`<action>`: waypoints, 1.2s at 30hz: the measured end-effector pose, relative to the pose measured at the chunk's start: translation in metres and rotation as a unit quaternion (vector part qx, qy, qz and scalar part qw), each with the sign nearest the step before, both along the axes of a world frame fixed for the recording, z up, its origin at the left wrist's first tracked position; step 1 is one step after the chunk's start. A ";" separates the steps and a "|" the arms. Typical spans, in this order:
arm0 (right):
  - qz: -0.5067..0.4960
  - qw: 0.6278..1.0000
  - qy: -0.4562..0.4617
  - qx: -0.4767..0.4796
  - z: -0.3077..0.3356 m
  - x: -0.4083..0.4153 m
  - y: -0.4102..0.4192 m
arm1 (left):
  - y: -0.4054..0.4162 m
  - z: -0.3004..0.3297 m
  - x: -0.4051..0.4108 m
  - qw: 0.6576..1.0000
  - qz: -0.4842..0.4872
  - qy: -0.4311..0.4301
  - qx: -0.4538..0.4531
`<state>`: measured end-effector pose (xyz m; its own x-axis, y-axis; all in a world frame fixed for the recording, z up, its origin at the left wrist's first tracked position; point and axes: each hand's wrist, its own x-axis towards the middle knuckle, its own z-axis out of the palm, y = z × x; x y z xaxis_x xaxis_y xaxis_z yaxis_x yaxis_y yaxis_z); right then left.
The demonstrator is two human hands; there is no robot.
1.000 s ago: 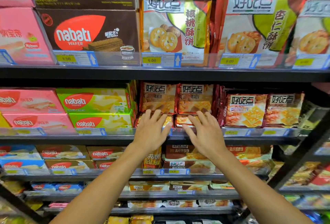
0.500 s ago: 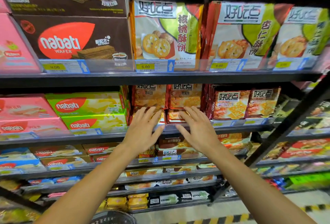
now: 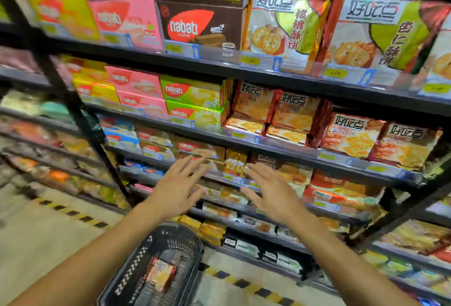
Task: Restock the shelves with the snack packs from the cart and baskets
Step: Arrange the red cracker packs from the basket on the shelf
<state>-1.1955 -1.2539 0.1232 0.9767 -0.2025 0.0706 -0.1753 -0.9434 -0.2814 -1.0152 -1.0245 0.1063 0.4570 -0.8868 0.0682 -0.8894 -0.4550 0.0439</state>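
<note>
Two hands, both empty, fingers spread: left hand [image 3: 177, 189] and right hand [image 3: 271, 192] raised in front of the shelves [image 3: 244, 139]. Below, black basket [image 3: 185, 244] with one snack pack [image 3: 159, 274] lying inside. Right: stacked cracker packs [image 3: 351, 134] on shelf.

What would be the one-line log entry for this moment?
left hand: open, empty | right hand: open, empty | both in front of shelves | basket below: one snack pack inside
</note>
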 end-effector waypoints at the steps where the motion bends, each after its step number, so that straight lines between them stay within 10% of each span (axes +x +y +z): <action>1: 0.019 1.000 0.006 0.011 -0.009 -0.003 0.012 | 0.021 -0.007 -0.011 1.000 0.022 -0.001 0.018; 15: 0.181 0.965 0.174 0.075 -0.123 0.011 0.162 | 0.267 -0.112 -0.114 0.955 0.229 0.145 0.123; 36: 0.066 0.895 0.433 0.087 -0.284 0.170 0.261 | 0.355 -0.298 0.033 0.882 0.303 0.344 0.110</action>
